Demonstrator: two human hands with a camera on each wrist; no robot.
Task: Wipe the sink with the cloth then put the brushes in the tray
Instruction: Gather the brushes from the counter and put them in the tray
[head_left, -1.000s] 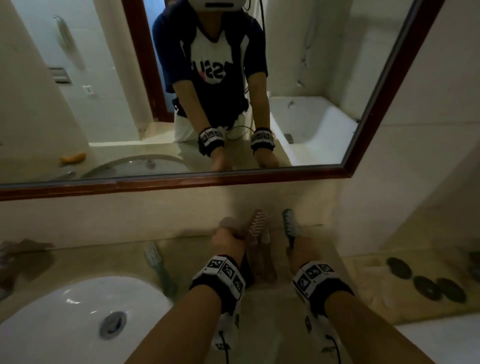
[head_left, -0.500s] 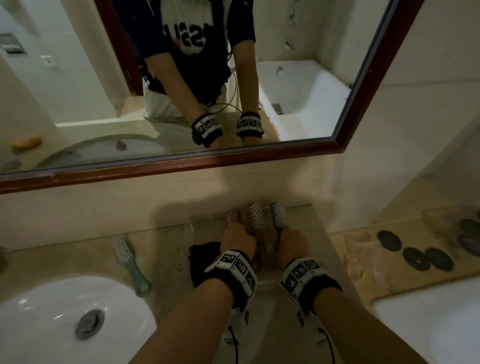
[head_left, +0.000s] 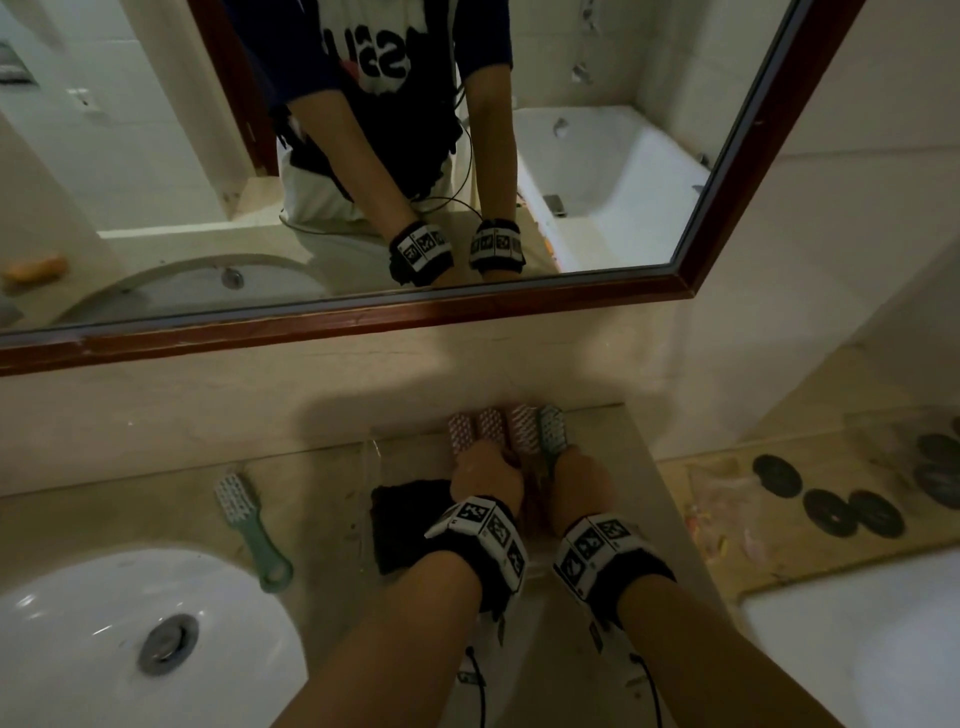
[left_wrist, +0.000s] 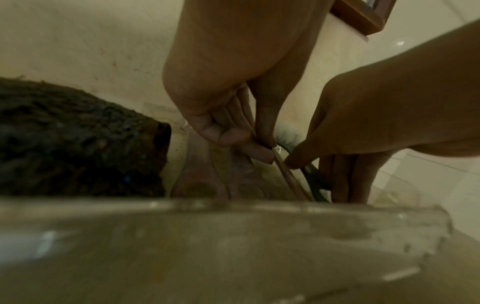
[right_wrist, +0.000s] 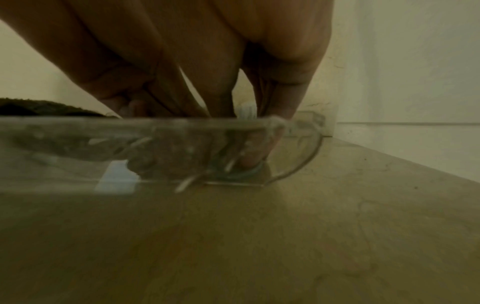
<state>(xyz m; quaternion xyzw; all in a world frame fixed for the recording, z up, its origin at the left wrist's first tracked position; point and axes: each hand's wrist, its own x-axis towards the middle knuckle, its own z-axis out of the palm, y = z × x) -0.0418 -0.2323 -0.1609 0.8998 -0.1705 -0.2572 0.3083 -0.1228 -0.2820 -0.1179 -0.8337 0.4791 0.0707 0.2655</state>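
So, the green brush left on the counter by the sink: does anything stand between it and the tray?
Nothing visible does. Only bare counter lies between the green brush and the tray. The dark cloth lies at the tray's left end, so it may crowd that spot.

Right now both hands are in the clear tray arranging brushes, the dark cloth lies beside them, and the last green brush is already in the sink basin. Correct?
Not quite. The last green brush lies on the counter beside the sink, not in the basin; the head view shows it. Otherwise right: left hand and right hand are in the clear tray, the dark cloth beside them.
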